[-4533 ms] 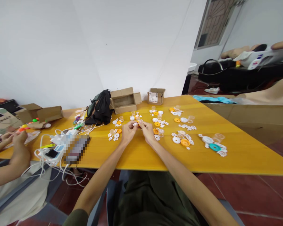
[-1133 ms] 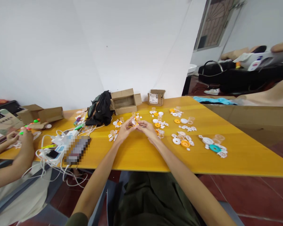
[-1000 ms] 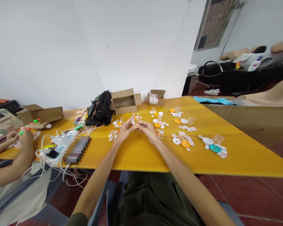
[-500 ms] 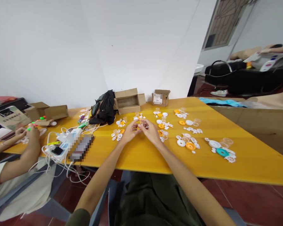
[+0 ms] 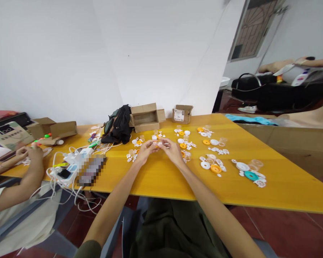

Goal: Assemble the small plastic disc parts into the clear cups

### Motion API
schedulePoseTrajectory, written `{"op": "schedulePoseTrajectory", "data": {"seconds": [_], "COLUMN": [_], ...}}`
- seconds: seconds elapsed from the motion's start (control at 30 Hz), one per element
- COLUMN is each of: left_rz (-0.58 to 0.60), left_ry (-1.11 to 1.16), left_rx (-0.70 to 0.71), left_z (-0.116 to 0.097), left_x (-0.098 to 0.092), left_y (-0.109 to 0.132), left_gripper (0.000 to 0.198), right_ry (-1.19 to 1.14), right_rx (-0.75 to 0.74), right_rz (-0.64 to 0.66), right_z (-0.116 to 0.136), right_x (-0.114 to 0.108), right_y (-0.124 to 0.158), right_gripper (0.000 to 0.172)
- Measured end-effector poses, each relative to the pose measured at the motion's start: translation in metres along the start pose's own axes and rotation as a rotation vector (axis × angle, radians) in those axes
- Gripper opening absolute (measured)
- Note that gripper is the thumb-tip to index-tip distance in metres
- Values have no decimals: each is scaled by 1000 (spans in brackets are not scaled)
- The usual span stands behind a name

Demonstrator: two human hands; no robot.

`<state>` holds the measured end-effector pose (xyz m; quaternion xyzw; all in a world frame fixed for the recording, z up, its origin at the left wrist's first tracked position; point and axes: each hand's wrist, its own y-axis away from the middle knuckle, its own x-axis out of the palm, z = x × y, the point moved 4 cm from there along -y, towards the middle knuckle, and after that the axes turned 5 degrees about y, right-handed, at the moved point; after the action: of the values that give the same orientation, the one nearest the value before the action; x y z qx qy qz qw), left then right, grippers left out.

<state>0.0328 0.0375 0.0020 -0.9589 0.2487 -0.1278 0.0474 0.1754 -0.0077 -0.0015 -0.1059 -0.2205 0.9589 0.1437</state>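
Above the middle of the table, my left hand [image 5: 146, 152] and my right hand [image 5: 172, 152] come together with bent fingers. Between their fingertips they hold a small orange and white plastic part [image 5: 158, 144], mostly covered by the fingers. Its exact kind is too small to make out. Just beyond the hands lies a group of small white pieces [image 5: 154, 137]. To the right of my right hand are an orange ring-shaped part [image 5: 183, 146] and a clear plastic cup [image 5: 187, 155].
Several groups of parts spread rightward, one with a teal ring [image 5: 251, 175]. Cardboard boxes [image 5: 145, 117] and a black bag [image 5: 121, 125] stand at the back. A blurred phone [image 5: 93, 170] and white cables [image 5: 54, 179] lie left, near another person's hands [image 5: 29, 152].
My hands have lowered slightly and the fingers have shifted around the small part, with more white showing. The camera view has moved a little. The other person's hands have moved slightly.
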Motion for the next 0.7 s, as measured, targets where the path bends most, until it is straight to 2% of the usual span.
{"op": "schedulePoseTrajectory", "data": {"seconds": [0.07, 0.23, 0.37, 0.53, 0.7], "left_rz": [5, 29, 25, 31, 57], "left_ry": [-16, -80, -108, -122, -142], "left_rx": [13, 54, 63, 63, 68], "left_z": [0, -1, -2, -1, -1], "left_x": [0, 0, -3, -5, -2], "left_y": [-1, -3, -4, -4, -4], "left_gripper": [42, 42, 45, 46, 47], "right_ry": [52, 203, 223, 260, 416], "right_rx": [-12, -23, 8, -66, -30], "right_rz": [4, -13, 8, 29, -3], "right_z": [2, 5, 4, 3, -5], "right_x": [0, -2, 1, 1, -4], "right_y": [0, 2, 3, 2, 1], "right_gripper": [20, 26, 18, 18, 44]}}
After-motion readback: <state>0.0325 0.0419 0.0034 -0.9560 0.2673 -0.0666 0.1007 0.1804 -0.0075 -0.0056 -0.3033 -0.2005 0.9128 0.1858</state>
